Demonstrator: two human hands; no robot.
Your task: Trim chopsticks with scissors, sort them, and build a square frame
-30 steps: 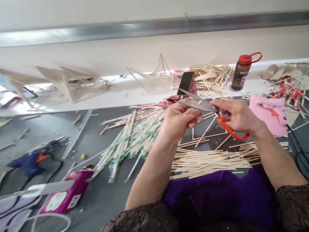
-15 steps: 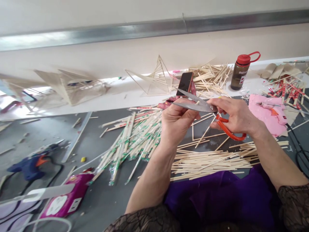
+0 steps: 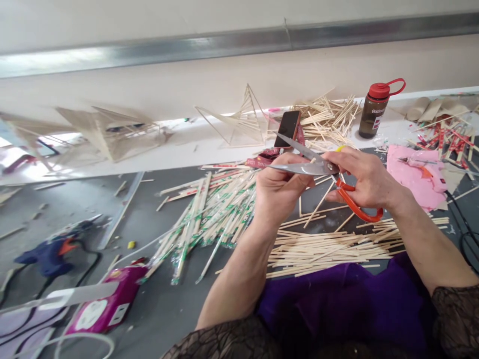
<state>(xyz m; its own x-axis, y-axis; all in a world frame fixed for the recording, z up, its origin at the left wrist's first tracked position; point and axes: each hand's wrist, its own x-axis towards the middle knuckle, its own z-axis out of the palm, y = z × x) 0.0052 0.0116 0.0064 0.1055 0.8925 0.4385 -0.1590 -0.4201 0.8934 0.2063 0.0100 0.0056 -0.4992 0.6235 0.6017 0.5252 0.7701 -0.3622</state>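
My right hand (image 3: 364,174) grips a pair of scissors (image 3: 318,167) with orange handles, its blades parted and pointing left. My left hand (image 3: 280,187) is closed in a pinch just behind the lower blade. A short end of a thin wooden stick (image 3: 313,160) shows between the blades, above my left fingertips; the rest of it is hidden by the hand and blade. Beneath both hands lie loose bare wooden sticks (image 3: 322,249). Left of my left hand is a heap of sticks in green-printed plastic wrappers (image 3: 220,214).
A blue glue gun (image 3: 48,257) and a magenta packet (image 3: 108,304) lie at left. Stick models (image 3: 239,119), a phone (image 3: 288,128), a stick pile (image 3: 329,117) and a bottle (image 3: 373,112) line the back. A second glue gun (image 3: 430,174) rests on pink material (image 3: 400,177) at right.
My left hand has shifted slightly right, closer to the scissors' pivot. The scissors remain parted in my right hand, and the view has moved a little.
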